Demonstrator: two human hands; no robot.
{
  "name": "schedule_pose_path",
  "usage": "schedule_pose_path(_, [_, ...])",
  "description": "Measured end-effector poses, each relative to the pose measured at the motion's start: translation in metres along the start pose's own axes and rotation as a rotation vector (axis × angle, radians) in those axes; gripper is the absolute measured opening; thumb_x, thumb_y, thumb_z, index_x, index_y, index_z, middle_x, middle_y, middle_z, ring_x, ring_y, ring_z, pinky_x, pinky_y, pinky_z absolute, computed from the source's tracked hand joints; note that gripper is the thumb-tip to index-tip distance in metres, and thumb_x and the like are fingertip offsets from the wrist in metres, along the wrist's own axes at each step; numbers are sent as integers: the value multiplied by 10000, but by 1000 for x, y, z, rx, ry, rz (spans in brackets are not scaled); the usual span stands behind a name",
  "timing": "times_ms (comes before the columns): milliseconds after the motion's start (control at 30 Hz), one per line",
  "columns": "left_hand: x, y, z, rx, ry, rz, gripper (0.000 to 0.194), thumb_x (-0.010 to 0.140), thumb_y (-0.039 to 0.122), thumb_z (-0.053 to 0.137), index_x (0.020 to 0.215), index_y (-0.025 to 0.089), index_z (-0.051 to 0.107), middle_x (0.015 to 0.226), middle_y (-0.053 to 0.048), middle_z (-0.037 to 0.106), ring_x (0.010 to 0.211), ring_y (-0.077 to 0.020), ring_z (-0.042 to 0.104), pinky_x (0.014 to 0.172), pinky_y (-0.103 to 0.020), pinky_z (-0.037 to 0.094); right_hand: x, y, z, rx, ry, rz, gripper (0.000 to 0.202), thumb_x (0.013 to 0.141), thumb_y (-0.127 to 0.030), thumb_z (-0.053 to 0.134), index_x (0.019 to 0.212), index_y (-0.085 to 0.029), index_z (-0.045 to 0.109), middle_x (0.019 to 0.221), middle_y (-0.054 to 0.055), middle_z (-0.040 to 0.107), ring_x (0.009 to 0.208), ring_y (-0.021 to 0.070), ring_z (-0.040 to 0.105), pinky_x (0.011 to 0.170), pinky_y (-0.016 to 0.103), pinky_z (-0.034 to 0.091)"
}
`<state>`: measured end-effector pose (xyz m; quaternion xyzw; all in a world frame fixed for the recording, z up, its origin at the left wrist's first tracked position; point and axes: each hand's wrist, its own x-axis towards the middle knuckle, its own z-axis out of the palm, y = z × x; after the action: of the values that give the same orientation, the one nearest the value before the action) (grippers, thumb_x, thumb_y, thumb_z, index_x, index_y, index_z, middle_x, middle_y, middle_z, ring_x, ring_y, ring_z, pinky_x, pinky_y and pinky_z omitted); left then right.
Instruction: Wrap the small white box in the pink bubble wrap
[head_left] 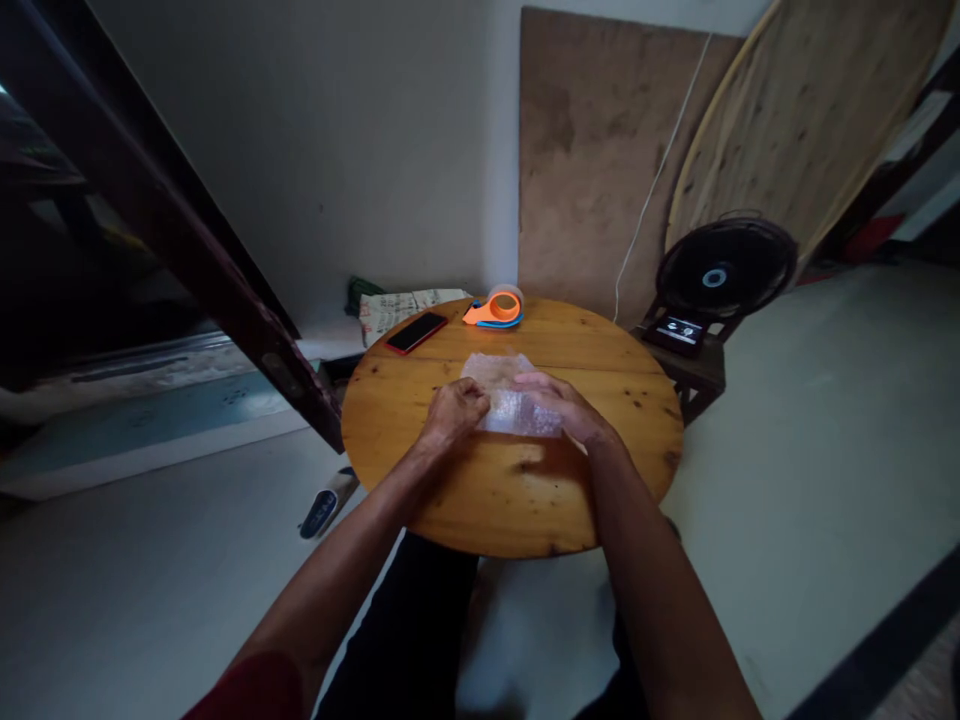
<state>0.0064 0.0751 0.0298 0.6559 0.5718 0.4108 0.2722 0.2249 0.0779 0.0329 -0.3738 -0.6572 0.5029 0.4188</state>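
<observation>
A sheet of clear bubble wrap [514,412], seemingly folded, lies in the middle of the round wooden table [487,500]. At its left edge my left hand [456,408] is closed, with fingertips pinched on the wrap. My right hand [562,402] rests over the right side with fingers stretched out and lying flat, touching the wrap. Whether anything sits inside the wrap cannot be made out. Beyond it stands an orange and blue tape dispenser [495,310] with a roll of tape.
A phone with a red edge [417,333] lies at the table's far left. Printed sacking [397,308] is behind it. To the right, a black fan [726,270] and a lit screen [679,331] sit by a small stool [705,372]. A wooden board [592,150] leans on the wall.
</observation>
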Motion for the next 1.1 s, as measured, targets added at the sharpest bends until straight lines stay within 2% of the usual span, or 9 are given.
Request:
schedule_pose_path(100, [4, -7, 7, -135, -16, -26, 128, 691, 268, 599, 715, 152, 649, 647, 1, 630, 612, -125, 556, 582, -214, 417, 1, -3, 4, -110, 22, 61, 456, 676, -471, 759, 1041, -216, 658, 967, 18, 687, 847, 178, 618, 745, 286, 463])
schedule_pose_path(167, [5, -12, 12, -242, -34, -26, 136, 682, 285, 601, 690, 150, 619, 616, 21, 586, 571, -101, 510, 548, -198, 387, 4, -1, 8, -130, 64, 122, 375, 659, -467, 751, 889, -188, 653, 754, -14, 639, 649, 132, 554, 608, 252, 419])
schedule_pose_path(233, [6, -14, 15, -330, -43, -17, 146, 676, 296, 608, 667, 152, 587, 607, 35, 552, 553, -83, 473, 528, -186, 365, 7, 2, 11, -126, 98, 150, 324, 676, -472, 717, 779, -179, 625, 633, -39, 564, 555, 104, 477, 541, 234, 365])
schedule_pose_path(433, [6, -13, 15, -393, -41, -33, 131, 654, 268, 608, 618, 157, 551, 573, 50, 499, 525, -66, 422, 504, -178, 335, 7, 4, 11, -138, 129, 126, 289, 686, -454, 686, 706, -175, 610, 637, -34, 546, 569, 100, 451, 544, 230, 338])
schedule_pose_path(733, [1, -11, 17, -344, -13, -6, 56, 636, 185, 551, 588, 161, 537, 596, 37, 542, 555, -74, 448, 541, -186, 362, 9, 6, 13, -200, 113, 139, 250, 687, -425, 660, 683, -185, 588, 616, -31, 527, 552, 109, 445, 533, 240, 346])
schedule_pose_path(833, [1, -10, 18, -319, -4, -19, 47, 632, 185, 544, 591, 166, 532, 587, 41, 529, 556, -78, 445, 542, -189, 361, 13, 11, 14, -266, 143, 30, 200, 694, -384, 649, 728, -200, 578, 669, -18, 561, 611, 135, 502, 583, 258, 393])
schedule_pose_path(933, [1, -9, 18, -297, 4, -28, 48, 636, 190, 538, 595, 169, 529, 579, 45, 512, 553, -79, 435, 546, -196, 358, 14, 8, 16, -449, 209, -167, 138, 709, -308, 634, 812, -220, 609, 852, 24, 639, 813, 192, 575, 746, 314, 439])
schedule_pose_path(1033, [2, -9, 17, -284, -4, -19, 60, 650, 192, 532, 596, 167, 527, 583, 45, 505, 557, -78, 436, 557, -199, 360, 12, -3, 20, -688, 204, -327, 84, 762, -247, 588, 794, -232, 665, 954, 51, 670, 961, 230, 568, 890, 371, 388])
schedule_pose_path(1100, [3, -10, 17, -270, -8, -7, 62, 654, 190, 534, 597, 166, 530, 583, 46, 499, 564, -78, 440, 564, -199, 363, 9, -9, 23, -784, 177, -364, 111, 789, -254, 593, 789, -242, 703, 958, 51, 689, 975, 237, 565, 909, 388, 354])
